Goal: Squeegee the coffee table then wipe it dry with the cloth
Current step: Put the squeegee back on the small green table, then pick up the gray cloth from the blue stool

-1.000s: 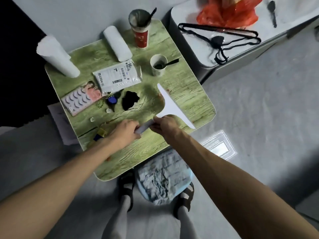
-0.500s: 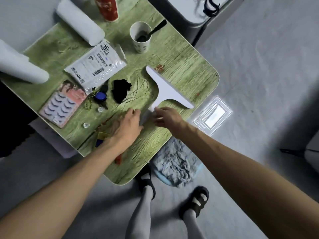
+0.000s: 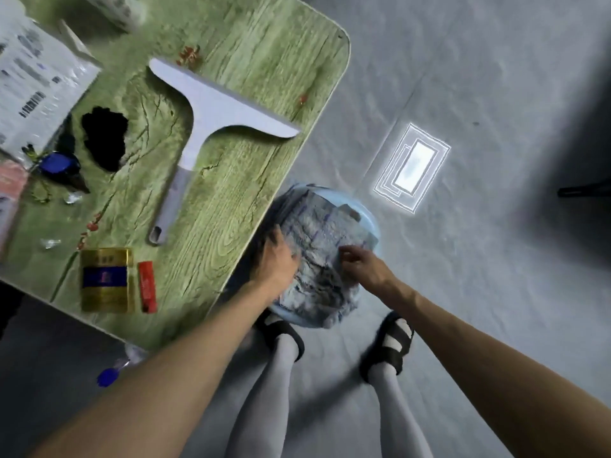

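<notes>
A white squeegee (image 3: pixel 211 117) lies flat on the green wood-grain coffee table (image 3: pixel 238 200), handle pointing toward me, with no hand on it. Below the table's near corner, a crumpled blue-grey cloth (image 3: pixel 320 246) fills a light blue basin (image 3: pixel 372 223) on the floor. My left hand (image 3: pixel 277 259) is on the cloth's left side with its fingers dug into the fabric. My right hand (image 3: pixel 360 266) pinches the cloth's right part with curled fingers.
On the table lie a gold and blue box (image 3: pixel 105 279), a red lighter (image 3: pixel 147 285), a black patch (image 3: pixel 105 137), a blue keyring (image 3: pixel 58 163) and a white parcel bag (image 3: pixel 36 94). My sandalled feet (image 3: pixel 390 338) stand just behind the basin. A bright light patch (image 3: pixel 413 166) marks the grey floor.
Both hands have let go of the squeegee handle and dropped off the table to the cloth in the basin. The view has tilted down and to the right.
</notes>
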Tool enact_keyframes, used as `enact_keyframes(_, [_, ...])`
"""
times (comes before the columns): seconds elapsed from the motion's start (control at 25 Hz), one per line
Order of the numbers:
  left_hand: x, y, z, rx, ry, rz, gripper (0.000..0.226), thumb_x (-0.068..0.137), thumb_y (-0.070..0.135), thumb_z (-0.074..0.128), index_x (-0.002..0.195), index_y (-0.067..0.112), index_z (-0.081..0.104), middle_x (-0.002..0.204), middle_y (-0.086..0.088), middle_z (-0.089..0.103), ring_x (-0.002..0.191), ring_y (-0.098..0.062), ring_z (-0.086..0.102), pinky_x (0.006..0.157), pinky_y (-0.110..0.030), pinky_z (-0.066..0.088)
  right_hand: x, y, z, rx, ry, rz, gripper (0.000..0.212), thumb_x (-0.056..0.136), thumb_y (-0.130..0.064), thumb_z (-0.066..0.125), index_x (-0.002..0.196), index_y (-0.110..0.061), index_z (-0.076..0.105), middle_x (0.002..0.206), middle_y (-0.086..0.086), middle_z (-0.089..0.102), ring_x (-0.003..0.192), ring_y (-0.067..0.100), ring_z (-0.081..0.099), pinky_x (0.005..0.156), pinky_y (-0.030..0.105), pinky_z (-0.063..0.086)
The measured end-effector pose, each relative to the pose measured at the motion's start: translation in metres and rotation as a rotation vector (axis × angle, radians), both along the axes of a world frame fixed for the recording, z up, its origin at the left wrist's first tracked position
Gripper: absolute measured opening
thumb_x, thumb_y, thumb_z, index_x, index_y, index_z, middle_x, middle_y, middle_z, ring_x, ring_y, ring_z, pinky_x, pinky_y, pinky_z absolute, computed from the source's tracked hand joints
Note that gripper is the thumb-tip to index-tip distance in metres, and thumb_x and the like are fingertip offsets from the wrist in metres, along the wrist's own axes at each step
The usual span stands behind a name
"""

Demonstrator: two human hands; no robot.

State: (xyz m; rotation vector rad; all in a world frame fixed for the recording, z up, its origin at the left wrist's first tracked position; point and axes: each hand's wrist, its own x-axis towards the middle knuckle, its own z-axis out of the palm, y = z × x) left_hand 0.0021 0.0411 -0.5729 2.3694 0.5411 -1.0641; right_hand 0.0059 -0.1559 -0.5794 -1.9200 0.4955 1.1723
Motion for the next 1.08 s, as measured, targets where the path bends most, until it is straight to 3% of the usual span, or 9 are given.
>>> enact_keyframes(0.08, [-0.001, 0.003, -0.025, 0.088, -0.023, 0.046, 0.073, 0.092, 0.028, 0.059, 0.148, -0.002, 0.023, 0.149, -0.028, 0.033, 0.138, -0.041, 0.034, 0.113, -0.045, 0.031, -0.004, -0.003, -0.018, -0.006, -0.068, 0.008, 0.037, 0.089, -0.011, 0.058, 0.125, -0.019, 0.059, 0.111, 0.003, 0.064, 0.095, 0.021, 0.061, 0.081, 0.026, 0.05])
enact_keyframes(0.32, [0.011, -0.014, -0.006, 0.106, -0.001, -0.047, 0.036, 0.088, 0.028, 0.066, 0.113, 0.003, 0.059, 0.116, -0.02, 0.067, 0.106, -0.037, 0.063, 0.091, -0.044, 0.052, -0.009, -0.026, -0.001, 0.117, -0.049, -0.008, 0.04, 0.088, -0.009, 0.058, 0.126, -0.018, 0.06, 0.113, 0.001, 0.062, 0.098, 0.019, 0.057, 0.084, 0.027, 0.045])
enact_keyframes(0.44, [0.026, -0.036, 0.047, -0.011, -0.01, -0.075, 0.03, 0.079, 0.028, 0.073, 0.105, 0.014, 0.066, 0.108, -0.011, 0.072, 0.1, -0.032, 0.066, 0.088, -0.04, 0.053, -0.007, -0.052, 0.043, 0.171, -0.064, -0.032, 0.05, 0.087, 0.008, 0.044, 0.123, -0.021, 0.064, 0.118, 0.004, 0.062, 0.092, 0.017, 0.056, 0.079, 0.027, 0.044])
enact_keyframes(0.52, [0.038, -0.066, 0.099, -0.11, -0.04, -0.04, 0.021, 0.075, 0.024, 0.074, 0.095, 0.019, 0.067, 0.096, -0.008, 0.074, 0.087, -0.027, 0.069, 0.074, -0.037, 0.056, -0.006, -0.081, 0.091, 0.228, -0.074, -0.077, 0.053, 0.087, 0.011, 0.045, 0.125, -0.022, 0.063, 0.123, 0.008, 0.062, 0.091, 0.016, 0.056, 0.081, 0.027, 0.045])
enact_keyframes(0.64, [0.064, -0.136, 0.192, -0.307, -0.074, 0.139, 0.012, 0.074, 0.017, 0.075, 0.079, 0.019, 0.063, 0.071, 0.0, 0.069, 0.05, -0.009, 0.065, 0.038, -0.024, 0.049, -0.006, -0.137, 0.183, 0.391, -0.116, -0.137, 0.056, 0.086, 0.002, 0.063, 0.135, -0.025, 0.053, 0.128, 0.008, 0.06, 0.108, 0.02, 0.059, 0.09, 0.023, 0.046])
enact_keyframes(0.72, [0.083, -0.19, 0.255, -0.396, -0.095, 0.207, 0.013, 0.074, 0.015, 0.074, 0.083, 0.016, 0.064, 0.07, -0.003, 0.068, 0.043, -0.007, 0.062, 0.035, -0.019, 0.045, -0.005, -0.173, 0.249, 0.547, -0.147, -0.202, 0.065, 0.083, -0.01, 0.072, 0.14, -0.029, 0.047, 0.128, 0.0, 0.061, 0.119, 0.015, 0.057, 0.097, 0.022, 0.047])
enact_keyframes(0.8, [0.096, -0.249, 0.322, -0.446, -0.117, 0.247, 0.016, 0.073, 0.013, 0.072, 0.088, 0.011, 0.064, 0.074, -0.008, 0.069, 0.051, -0.016, 0.066, 0.04, -0.023, 0.05, 0.001, -0.211, 0.316, 0.599, -0.216, -0.271, 0.072, 0.077, -0.021, 0.078, 0.14, -0.032, 0.045, 0.122, -0.009, 0.065, 0.114, 0.004, 0.06, 0.094, 0.019, 0.047])
enact_keyframes(0.88, [0.101, -0.314, 0.393, -0.547, -0.112, 0.315, 0.017, 0.074, 0.005, 0.07, 0.09, 0.007, 0.065, 0.076, -0.012, 0.07, 0.055, -0.02, 0.069, 0.047, -0.028, 0.055, 0.007, -0.26, 0.385, 0.474, -0.409, -0.278, 0.063, 0.073, -0.027, 0.081, 0.126, -0.038, 0.049, 0.108, -0.017, 0.066, 0.096, -0.003, 0.065, 0.079, 0.014, 0.05])
enact_keyframes(1.08, [0.113, -0.455, 0.532, -0.706, -0.131, 0.314, 0.016, 0.074, 0.008, 0.07, 0.09, 0.006, 0.067, 0.075, -0.009, 0.069, 0.059, -0.02, 0.069, 0.046, -0.023, 0.054, 0.03, -0.376, 0.514, -0.233, -0.829, -0.011, 0.044, 0.069, -0.025, 0.062, 0.11, -0.019, 0.049, 0.098, 0.01, 0.066, 0.086, 0.033, 0.061, 0.066, 0.038, 0.048])
